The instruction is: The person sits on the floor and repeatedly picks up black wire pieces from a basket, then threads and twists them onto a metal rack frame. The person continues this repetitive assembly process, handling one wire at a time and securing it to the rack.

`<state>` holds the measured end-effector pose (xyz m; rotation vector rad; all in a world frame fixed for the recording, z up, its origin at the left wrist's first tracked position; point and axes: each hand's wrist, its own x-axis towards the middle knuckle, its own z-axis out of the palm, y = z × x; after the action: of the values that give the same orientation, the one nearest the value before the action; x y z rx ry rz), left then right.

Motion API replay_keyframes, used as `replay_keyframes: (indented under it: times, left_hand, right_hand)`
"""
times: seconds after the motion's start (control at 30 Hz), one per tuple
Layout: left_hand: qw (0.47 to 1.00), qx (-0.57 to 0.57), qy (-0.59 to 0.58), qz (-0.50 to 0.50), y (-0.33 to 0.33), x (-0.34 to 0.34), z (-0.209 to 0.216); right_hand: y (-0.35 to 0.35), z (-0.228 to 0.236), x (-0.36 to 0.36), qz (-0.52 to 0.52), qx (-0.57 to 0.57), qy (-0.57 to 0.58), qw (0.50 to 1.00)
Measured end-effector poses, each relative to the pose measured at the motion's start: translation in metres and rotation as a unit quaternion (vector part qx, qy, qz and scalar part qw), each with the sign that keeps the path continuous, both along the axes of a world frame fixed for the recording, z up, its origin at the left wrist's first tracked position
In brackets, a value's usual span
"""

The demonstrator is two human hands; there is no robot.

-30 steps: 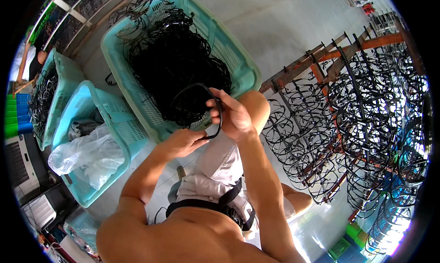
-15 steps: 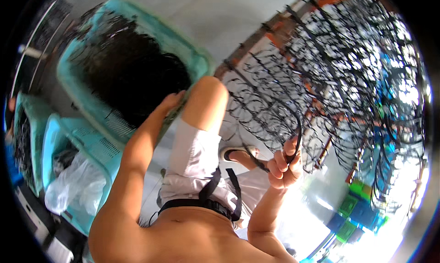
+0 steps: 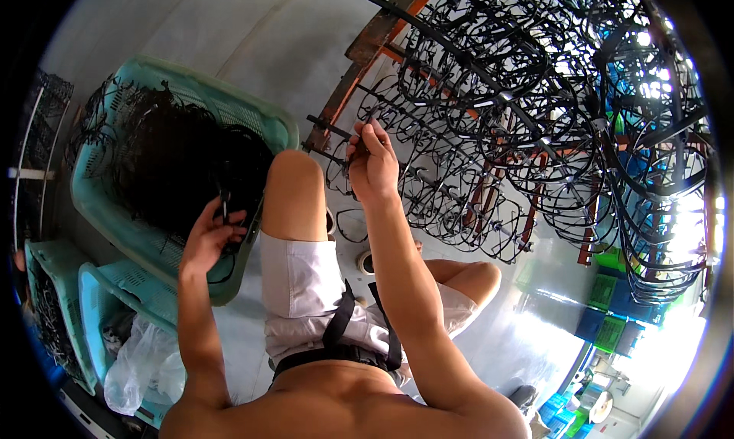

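Note:
My left hand (image 3: 212, 236) is over the near rim of a turquoise plastic basket (image 3: 99, 202) piled with thin black strips (image 3: 164, 156). Its fingers are curled on a dark strip (image 3: 224, 202). My right hand (image 3: 372, 164) is raised beside the lower left end of a rust-orange rack (image 3: 359, 76), its fingers closed on a thin black piece mostly hidden in the grip. Many curved black strips (image 3: 497, 95) hang in loops from the rack's rods, some just beyond that hand.
At the left stand another turquoise basket (image 3: 92, 286) with a clear plastic bag (image 3: 141, 370) and a further basket (image 3: 57, 263) of black strips. Green and blue crates (image 3: 612, 309) are stacked at the right. My bent knee (image 3: 294, 183) is between basket and rack.
My right hand has moved up and left to the rack's end. The left hand has come off the basket's side and moved left and nearer. The view has shifted.

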<state>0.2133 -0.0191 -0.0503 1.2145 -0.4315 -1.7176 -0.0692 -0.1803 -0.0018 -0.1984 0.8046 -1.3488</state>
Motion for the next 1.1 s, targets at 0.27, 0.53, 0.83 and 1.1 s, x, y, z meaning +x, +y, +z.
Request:
replay_keyframes:
  times: [0.27, 0.53, 0.83, 1.1]
  left_hand:
    - [0.948, -0.311, -0.024, -0.064, 0.0, -0.044, 0.044]
    - [0.912, -0.395, -0.113, -0.016, -0.024, -0.136, 0.086]
    - [0.716, -0.328, -0.595, -0.158, -0.091, -0.179, 0.055]
    - [0.648, -0.314, -0.627, -0.298, -0.112, -0.186, 0.046]
  right_hand:
    - [-0.006, -0.018, -0.018, -0.026, -0.011, 0.035, 0.999]
    - [-0.013, -0.022, -0.02, -0.016, -0.014, 0.032, 0.999]
    - [-0.011, -0.022, -0.022, -0.017, -0.029, 0.019, 0.999]
    - [-0.003, -0.018, -0.025, 0.018, 0.007, 0.022, 1.0]
